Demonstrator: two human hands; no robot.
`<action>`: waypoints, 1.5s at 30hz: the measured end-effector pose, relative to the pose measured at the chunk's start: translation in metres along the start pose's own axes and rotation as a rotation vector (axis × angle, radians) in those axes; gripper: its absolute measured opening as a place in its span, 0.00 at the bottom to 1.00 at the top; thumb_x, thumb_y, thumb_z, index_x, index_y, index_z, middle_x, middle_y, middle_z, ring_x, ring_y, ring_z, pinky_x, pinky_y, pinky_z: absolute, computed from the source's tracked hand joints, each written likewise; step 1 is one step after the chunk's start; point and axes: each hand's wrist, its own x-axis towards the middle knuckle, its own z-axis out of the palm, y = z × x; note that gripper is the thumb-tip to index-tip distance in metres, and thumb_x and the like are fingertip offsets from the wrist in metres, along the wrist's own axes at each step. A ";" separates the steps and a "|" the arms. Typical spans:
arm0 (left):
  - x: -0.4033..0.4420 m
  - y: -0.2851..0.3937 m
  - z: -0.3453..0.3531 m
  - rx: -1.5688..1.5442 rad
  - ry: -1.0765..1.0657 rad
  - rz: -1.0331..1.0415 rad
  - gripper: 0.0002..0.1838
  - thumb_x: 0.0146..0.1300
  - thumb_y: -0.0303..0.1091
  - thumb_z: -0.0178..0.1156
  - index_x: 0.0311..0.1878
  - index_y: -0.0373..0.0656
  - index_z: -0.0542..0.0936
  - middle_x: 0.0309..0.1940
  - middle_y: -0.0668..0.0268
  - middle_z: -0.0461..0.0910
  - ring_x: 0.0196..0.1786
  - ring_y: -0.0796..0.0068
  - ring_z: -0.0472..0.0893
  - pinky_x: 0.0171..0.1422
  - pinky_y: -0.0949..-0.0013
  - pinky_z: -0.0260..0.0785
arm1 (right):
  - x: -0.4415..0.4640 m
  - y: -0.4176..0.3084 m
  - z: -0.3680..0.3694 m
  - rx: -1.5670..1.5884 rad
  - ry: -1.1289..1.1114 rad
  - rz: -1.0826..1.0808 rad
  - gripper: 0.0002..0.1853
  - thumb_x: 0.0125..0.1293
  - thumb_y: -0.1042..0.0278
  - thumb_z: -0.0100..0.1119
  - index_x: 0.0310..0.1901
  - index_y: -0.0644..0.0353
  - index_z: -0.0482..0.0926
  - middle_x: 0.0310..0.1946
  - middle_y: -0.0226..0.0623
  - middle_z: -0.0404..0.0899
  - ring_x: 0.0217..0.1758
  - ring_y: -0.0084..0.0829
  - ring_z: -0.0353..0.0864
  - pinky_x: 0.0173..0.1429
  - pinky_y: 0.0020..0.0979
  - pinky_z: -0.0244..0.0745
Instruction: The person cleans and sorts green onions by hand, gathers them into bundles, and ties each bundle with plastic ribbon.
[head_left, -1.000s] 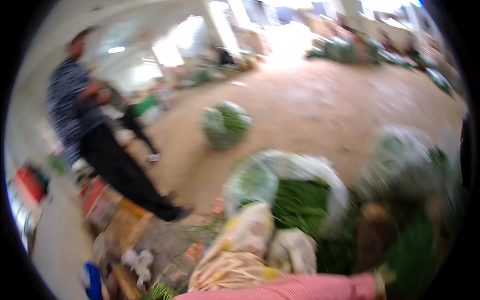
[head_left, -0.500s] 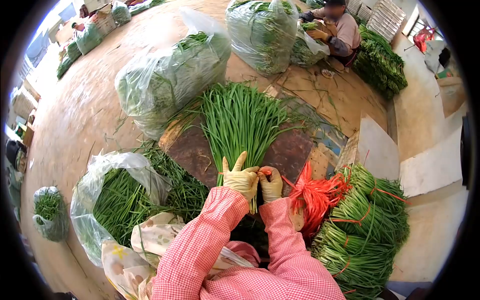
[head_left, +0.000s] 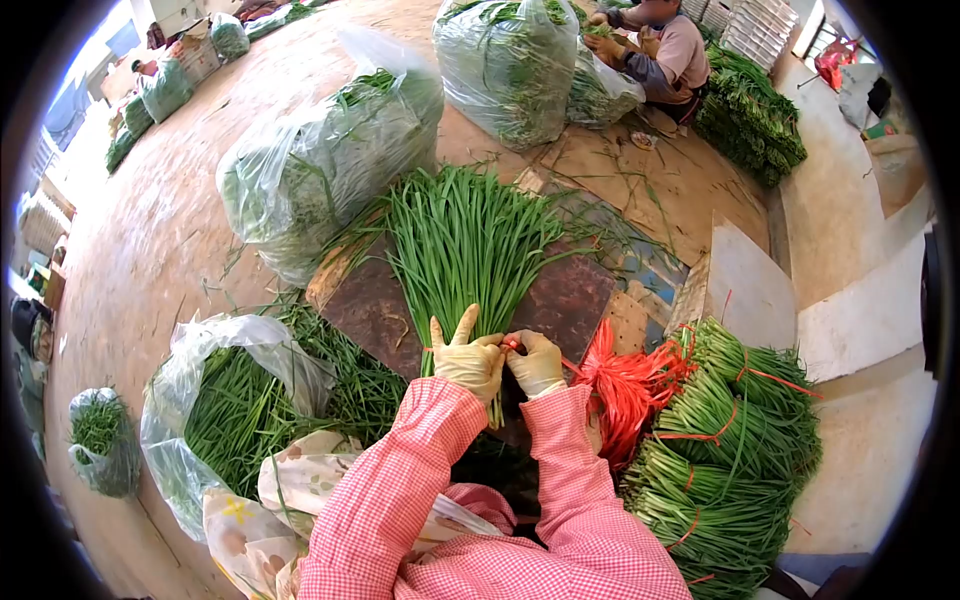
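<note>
A fanned bunch of long green stalks (head_left: 465, 240) lies on a dark brown board (head_left: 365, 305), its pale ends toward me. My left hand (head_left: 468, 358), in a pale yellow glove, rests on the bunch near those ends, two fingers stretched and the others pinched at its right side. Beside it, my right hand (head_left: 535, 362), gloved too, pinches a red tie (head_left: 511, 346) that runs round the bunch. The hands almost touch. Loose red strips (head_left: 625, 385) hang just right of my right hand. Tied green bunches (head_left: 725, 440) are stacked at the right.
An open plastic bag of greens (head_left: 240, 400) stands at the left, with larger filled bags (head_left: 330, 170) beyond the board. A co-worker (head_left: 665, 55) sits at the upper right by a green pile (head_left: 745, 115). Pale panels (head_left: 750, 280) stand at the right.
Since the blurred earlier view, the camera has turned to the board and hands. Over the last half second, both hands have stayed at the red tie and the view has shifted slightly.
</note>
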 end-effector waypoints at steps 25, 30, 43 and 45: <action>-0.013 -0.002 -0.017 0.141 0.282 -0.267 0.63 0.43 0.52 0.69 0.72 0.40 0.35 0.69 0.46 0.49 0.71 0.54 0.56 0.74 0.44 0.37 | -0.020 -0.013 0.000 0.215 0.041 -0.186 0.09 0.67 0.67 0.52 0.38 0.64 0.76 0.26 0.35 0.76 0.26 0.25 0.76 0.31 0.27 0.72; -0.017 -0.009 -0.001 -0.415 -0.190 -0.876 0.70 0.34 0.64 0.72 0.68 0.30 0.42 0.60 0.46 0.62 0.64 0.55 0.65 0.65 0.65 0.62 | -0.022 -0.100 0.036 0.388 -0.273 -0.070 0.07 0.68 0.70 0.50 0.40 0.66 0.74 0.26 0.34 0.76 0.26 0.23 0.76 0.32 0.26 0.73; 0.022 -0.071 0.024 -1.218 -0.140 -0.504 0.27 0.54 0.39 0.69 0.53 0.34 0.74 0.46 0.61 0.80 0.47 0.70 0.78 0.54 0.68 0.69 | 0.004 0.031 0.007 0.686 -0.308 0.527 0.33 0.56 0.52 0.67 0.57 0.64 0.69 0.48 0.36 0.77 0.51 0.32 0.75 0.56 0.35 0.68; 0.018 -0.070 0.037 -1.471 -0.146 -0.626 0.25 0.54 0.37 0.69 0.53 0.37 0.75 0.45 0.62 0.80 0.48 0.71 0.78 0.54 0.68 0.69 | 0.004 -0.006 0.012 0.781 -0.460 0.648 0.32 0.53 0.57 0.70 0.58 0.59 0.70 0.50 0.34 0.77 0.49 0.31 0.75 0.56 0.34 0.69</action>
